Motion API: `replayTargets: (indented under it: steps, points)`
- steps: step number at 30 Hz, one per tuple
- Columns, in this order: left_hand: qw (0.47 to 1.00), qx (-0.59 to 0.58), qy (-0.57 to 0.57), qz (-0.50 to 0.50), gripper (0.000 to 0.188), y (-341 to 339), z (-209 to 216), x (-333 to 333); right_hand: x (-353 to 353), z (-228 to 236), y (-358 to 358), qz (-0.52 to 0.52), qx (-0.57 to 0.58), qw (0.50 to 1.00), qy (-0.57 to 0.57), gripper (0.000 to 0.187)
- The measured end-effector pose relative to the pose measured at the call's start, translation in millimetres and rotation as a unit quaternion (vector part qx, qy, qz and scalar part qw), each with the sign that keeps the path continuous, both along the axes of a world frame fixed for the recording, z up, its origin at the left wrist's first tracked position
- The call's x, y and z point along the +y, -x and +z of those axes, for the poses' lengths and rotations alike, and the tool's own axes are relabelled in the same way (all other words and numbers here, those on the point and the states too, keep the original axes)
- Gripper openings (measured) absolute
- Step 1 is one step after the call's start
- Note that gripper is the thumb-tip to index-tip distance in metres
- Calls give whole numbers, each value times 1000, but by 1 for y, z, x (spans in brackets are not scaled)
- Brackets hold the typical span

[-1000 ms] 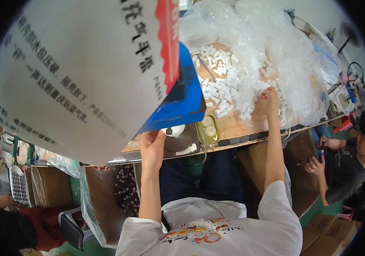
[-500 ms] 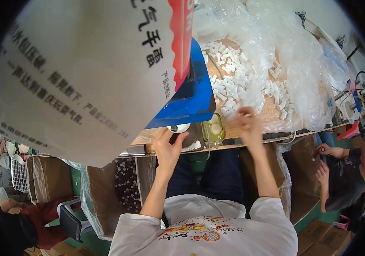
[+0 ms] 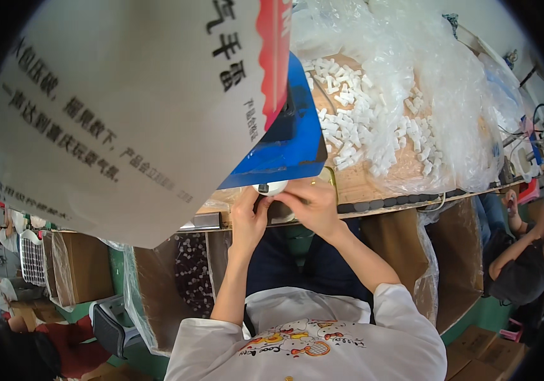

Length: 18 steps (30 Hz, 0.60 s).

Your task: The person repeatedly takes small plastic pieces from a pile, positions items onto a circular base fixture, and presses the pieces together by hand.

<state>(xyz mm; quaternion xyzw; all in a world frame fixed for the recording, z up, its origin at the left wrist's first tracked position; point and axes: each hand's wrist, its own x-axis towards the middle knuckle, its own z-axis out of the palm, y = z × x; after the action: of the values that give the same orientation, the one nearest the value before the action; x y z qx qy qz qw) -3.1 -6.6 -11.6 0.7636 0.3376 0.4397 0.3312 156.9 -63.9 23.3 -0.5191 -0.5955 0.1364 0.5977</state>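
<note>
At the table's front edge, a white rounded piece with a small black block on it (image 3: 274, 188) shows just below the blue machine housing (image 3: 300, 152). My left hand (image 3: 248, 211) closes on its left side, thumb and fingers bent round it. From the right, my right hand (image 3: 315, 204) meets it with thumb and fingertips pinched together at the piece's lower side. Whatever lies between those fingertips is hidden. Behind my right wrist, a yellow-green tray (image 3: 331, 180) is mostly covered. Many small white plastic tubes (image 3: 348, 130) lie heaped on the wooden table beyond.
A large printed sheet (image 3: 126, 108) hangs close at upper left, covering much of the bench. Clear plastic film (image 3: 437, 127) spreads round the tubes. Lined cardboard boxes (image 3: 392, 247) stand below the table edge. A co-worker (image 3: 519, 260) sits at right; another person's red sleeve (image 3: 68, 340) shows at lower left.
My right hand has come left from over the table near the tubes to the white piece beside my left hand. My left hand stays there. The co-worker at right has shifted posture.
</note>
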Motion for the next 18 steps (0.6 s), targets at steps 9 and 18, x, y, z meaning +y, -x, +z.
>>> replayTargets:
  steps: [9, 18]
  points:
    - [999, -9, -8, 32, 22, -3, 4, -1, 8, -8, -1, 18, -246, 962, -115, 25]
    - [988, 64, -118, 72, 21, 0, -7, 7, 45, -36, -103, -136, -207, 956, 154, 25]
